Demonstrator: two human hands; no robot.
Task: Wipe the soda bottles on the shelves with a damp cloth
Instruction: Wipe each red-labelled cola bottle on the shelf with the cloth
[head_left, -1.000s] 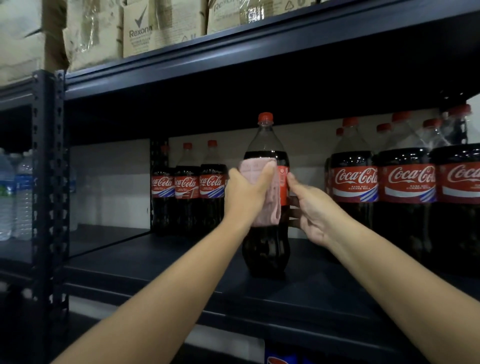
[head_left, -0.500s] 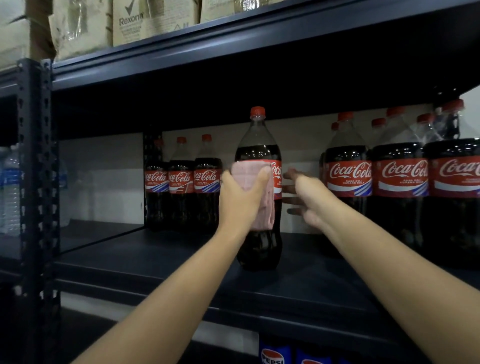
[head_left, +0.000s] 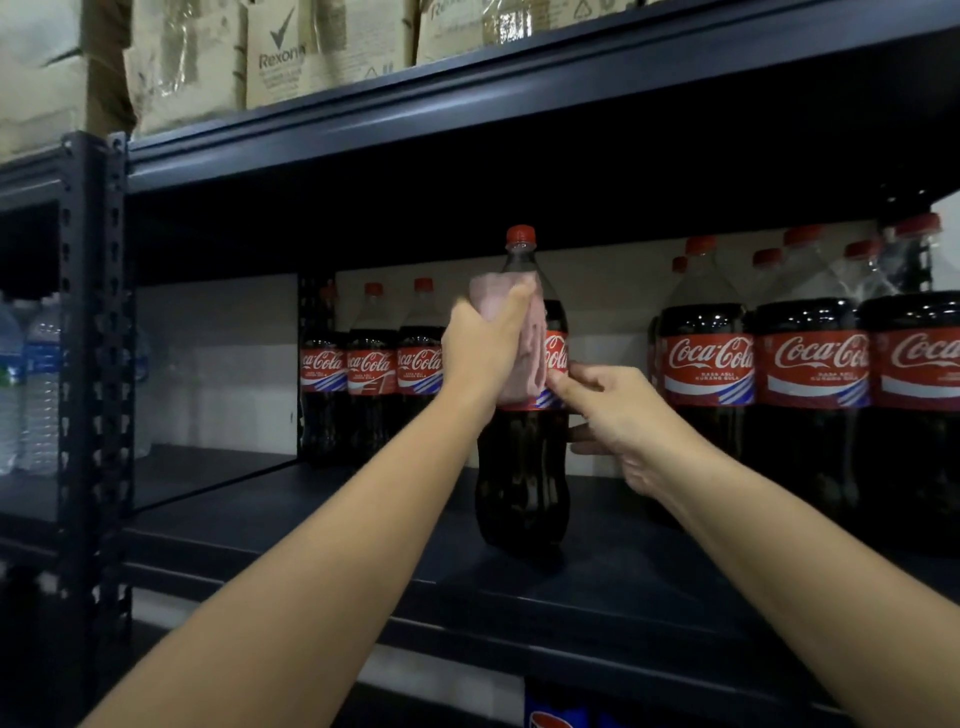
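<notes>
Left hand (head_left: 485, 348) clamps pink cloth (head_left: 519, 343) against Coca-Cola bottle (head_left: 522, 467); right hand (head_left: 618, 421) fingers curl round its label. Rexona cartons (head_left: 275, 52) above.

There is a single view, from a wide-angle camera worn on the person's head, facing straight into the dark blue metal shelf (head_left: 519, 587) from close by, at about arm's reach. It looks slightly upward, catching the underside of the upper shelf board (head_left: 467, 119), and both bare forearms stretch in from the bottom edge.
</notes>
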